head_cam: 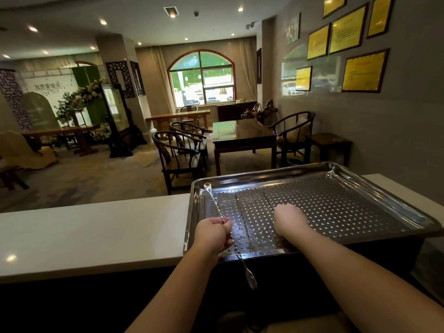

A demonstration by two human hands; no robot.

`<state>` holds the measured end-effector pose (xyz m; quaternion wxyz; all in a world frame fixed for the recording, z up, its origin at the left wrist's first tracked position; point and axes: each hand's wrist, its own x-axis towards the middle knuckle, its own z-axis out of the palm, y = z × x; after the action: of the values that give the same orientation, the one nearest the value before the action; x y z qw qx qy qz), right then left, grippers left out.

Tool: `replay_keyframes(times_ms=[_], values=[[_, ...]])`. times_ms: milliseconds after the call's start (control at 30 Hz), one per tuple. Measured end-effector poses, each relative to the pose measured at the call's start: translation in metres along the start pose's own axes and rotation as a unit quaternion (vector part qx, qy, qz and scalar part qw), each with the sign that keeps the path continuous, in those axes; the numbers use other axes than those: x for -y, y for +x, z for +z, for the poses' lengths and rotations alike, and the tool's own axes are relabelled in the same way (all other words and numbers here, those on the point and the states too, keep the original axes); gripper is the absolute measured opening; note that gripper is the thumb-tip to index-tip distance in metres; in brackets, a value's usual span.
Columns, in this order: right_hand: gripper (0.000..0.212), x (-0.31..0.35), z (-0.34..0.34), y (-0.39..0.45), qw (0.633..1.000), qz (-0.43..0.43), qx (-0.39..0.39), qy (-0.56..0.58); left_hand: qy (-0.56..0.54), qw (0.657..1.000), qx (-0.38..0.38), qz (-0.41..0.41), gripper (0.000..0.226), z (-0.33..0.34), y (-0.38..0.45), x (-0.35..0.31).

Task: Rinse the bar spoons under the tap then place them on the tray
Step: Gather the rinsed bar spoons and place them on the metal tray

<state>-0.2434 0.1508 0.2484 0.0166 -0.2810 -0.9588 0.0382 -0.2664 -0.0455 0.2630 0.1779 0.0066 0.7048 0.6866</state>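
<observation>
Hands reach over a perforated steel tray (360, 188) that sits on a white tabletop (96, 227), its near edge overhanging the dark drop below. The left hand (212, 234) is curled round the twisted shaft of a bar spoon (217, 210); the spoon's bowl lies at the tray's far left corner, touching the rim, while its forked end sticks out past the tray's near edge, over the dark gap. The right hand (289, 218) is knuckles-up over the middle of the tray, fingers tucked under and hidden; it seems to pinch the end of a second bar spoon (268, 200) lying on the perforations, though the grip itself cannot be seen. A third bar spoon (242, 216) lies flat on the tray between the two hands, running near to far. Beyond the tabletop are dark wooden armchairs (177, 150) and a low table (242, 135), with gold framed plaques (362, 70) on the right wall.
</observation>
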Motion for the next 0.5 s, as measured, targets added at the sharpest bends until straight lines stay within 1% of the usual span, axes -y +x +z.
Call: replay_keyframes(times_ms=[100,167,200,233,267,333,367,400,500], values=[[0.021,-0.003,-0.002,-0.003,0.999,0.006,-0.004,0.037,-0.002,1.000,0.001,-0.004,0.010,0.002,0.001,-0.001],[0.018,-0.001,-0.007,-0.009,0.995,0.006,-0.025,0.094,-0.008,1.000,0.005,-0.003,0.009,0.004,0.001,-0.001],[0.024,0.002,-0.011,-0.015,0.990,-0.002,-0.036,0.138,-0.011,1.000,0.006,-0.002,0.008,0.005,0.002,-0.001],[0.032,0.007,-0.013,-0.022,0.981,-0.018,-0.036,0.191,-0.012,1.000,0.005,-0.001,0.007,0.006,0.002,-0.001],[0.036,0.012,-0.016,-0.032,0.966,-0.037,-0.020,0.254,-0.015,1.000,0.006,0.000,0.006,0.007,0.003,-0.001],[0.038,0.022,-0.021,-0.057,0.925,-0.073,0.045,0.371,-0.023,1.000,0.008,0.008,0.005,0.011,0.004,-0.003],[0.038,0.025,-0.022,-0.069,0.911,-0.092,0.073,0.395,-0.024,1.000,0.007,0.014,0.009,0.013,0.005,-0.003],[0.037,0.026,-0.024,-0.079,0.910,-0.110,0.085,0.391,-0.024,0.999,0.007,0.020,0.013,0.014,0.006,-0.004],[0.020,0.025,-0.027,-0.094,0.921,-0.122,0.061,0.365,-0.015,0.999,0.006,0.028,0.016,0.018,0.007,-0.005]])
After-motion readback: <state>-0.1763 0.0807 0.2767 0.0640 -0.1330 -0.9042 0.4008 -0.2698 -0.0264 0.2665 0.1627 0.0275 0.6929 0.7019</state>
